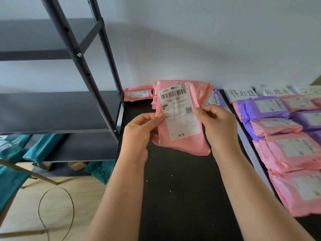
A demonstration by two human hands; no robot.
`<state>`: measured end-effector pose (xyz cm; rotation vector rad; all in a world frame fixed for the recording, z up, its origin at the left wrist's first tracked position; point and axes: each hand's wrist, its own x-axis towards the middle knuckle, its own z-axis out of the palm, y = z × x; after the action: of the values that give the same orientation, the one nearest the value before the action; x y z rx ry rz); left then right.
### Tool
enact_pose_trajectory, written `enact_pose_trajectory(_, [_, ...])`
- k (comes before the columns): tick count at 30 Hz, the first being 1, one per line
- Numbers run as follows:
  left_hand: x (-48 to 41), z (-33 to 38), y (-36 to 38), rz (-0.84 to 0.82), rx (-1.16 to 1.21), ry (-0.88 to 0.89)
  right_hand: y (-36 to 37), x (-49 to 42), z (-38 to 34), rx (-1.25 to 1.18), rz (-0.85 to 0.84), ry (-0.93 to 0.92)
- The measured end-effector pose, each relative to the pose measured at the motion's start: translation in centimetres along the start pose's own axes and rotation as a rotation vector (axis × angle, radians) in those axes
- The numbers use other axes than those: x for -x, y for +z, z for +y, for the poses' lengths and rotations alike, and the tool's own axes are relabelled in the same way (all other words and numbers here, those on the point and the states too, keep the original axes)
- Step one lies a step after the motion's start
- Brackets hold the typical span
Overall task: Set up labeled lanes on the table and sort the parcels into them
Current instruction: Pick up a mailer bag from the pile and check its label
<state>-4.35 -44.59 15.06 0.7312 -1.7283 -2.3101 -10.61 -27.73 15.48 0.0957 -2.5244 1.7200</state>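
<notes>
Both hands are on one pink parcel (pixel 191 146), held up off the black table (pixel 182 188) near its far end, roughly upright and tilted slightly. The left hand (pixel 139 129) pinches the parcel's left edge, thumb on the front and fingers curled behind. The right hand (pixel 215 122) pinches the right edge the same way, thumb at the border of the white shipping label (pixel 180 112). The label faces the camera: barcode on top, "105-100" under it, a QR code at mid-right; the smaller print is too blurred to read. Behind the held parcel, at the table's far edge by the wall, a second pink parcel (pixel 137 93) lies flat to the left, and a purple parcel (pixel 217 98) shows partly to the right. Further right, handwritten paper lane labels (pixel 242 93) stand in a row along the back. In front of them lie sorted parcels (pixel 286 150), pink and purple, overlapping in rows that run toward the camera, labels up. Whether they sit on the same table or an adjoining one cannot be told; a grey strip runs between them and the black surface. Left of the table is a dark metal shelf rack (pixel 78 54), with teal parcels (pixel 40 148) low around it. A thin cable (pixel 57 211) loops across the light floor.
</notes>
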Motion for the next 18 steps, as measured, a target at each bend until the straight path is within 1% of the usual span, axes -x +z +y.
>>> enact_pose_trajectory(3, [0.2, 0.8, -0.4, -0.022, 0.017, -0.004, -0.1, 0.2, -0.5, -0.072, 0.004, -0.004])
enact_pose_trajectory(10, [0.6, 1.7, -0.7, -0.037, 0.024, 0.014, -0.4, 0.8, -1.6, -0.079, 0.033, -0.061])
enact_pose_trajectory(14, [0.8, 1.7, -0.5, -0.030, 0.019, 0.036, -0.7, 1.3, -1.9, -0.034, 0.054, -0.091])
enact_pose_trajectory(18, [1.1, 1.7, -0.2, 0.002, -0.071, 0.093, -1.2, 1.4, -1.9, 0.126, 0.106, -0.118])
